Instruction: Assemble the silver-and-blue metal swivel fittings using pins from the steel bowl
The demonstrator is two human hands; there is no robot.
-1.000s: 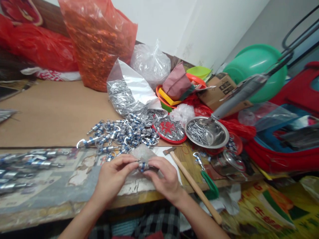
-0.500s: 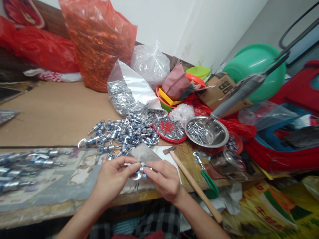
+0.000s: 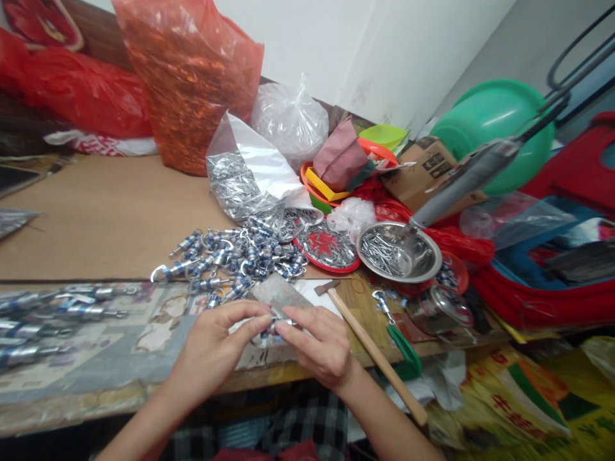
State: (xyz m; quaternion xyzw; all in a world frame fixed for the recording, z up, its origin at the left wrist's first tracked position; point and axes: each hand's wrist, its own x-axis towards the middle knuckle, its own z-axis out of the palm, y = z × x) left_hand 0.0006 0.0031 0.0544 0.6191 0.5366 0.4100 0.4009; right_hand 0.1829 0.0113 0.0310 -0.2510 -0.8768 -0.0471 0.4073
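Between the fingertips of both hands is a small silver and blue metal hook fitting point(image 3: 273, 325), mostly covered by the fingers. My left hand point(image 3: 218, 339) pinches its left end with thumb and forefinger. My right hand point(image 3: 319, 346) grips its right end, thumb and fingers closed round it. Just behind the hands lies a flat grey metal block point(image 3: 281, 292). A heap of similar blue-banded hook fittings point(image 3: 240, 256) sits beyond it. To the right a hammer point(image 3: 368, 339) with a wooden handle lies slanting over the bench edge.
Loose pins fill part of a steel bowl point(image 3: 398, 253); beside it is a red tray point(image 3: 329, 246) of small metal parts. More fittings lie in rows point(image 3: 62, 314) at left. A grey-handled tool point(image 3: 466, 179) leans over the bowl. A large orange bag point(image 3: 196, 89) stands behind.
The fitting between my fingers has turned, and its hook end, visible below the fingers before, is now mostly hidden. My right fingers have shifted slightly over it.
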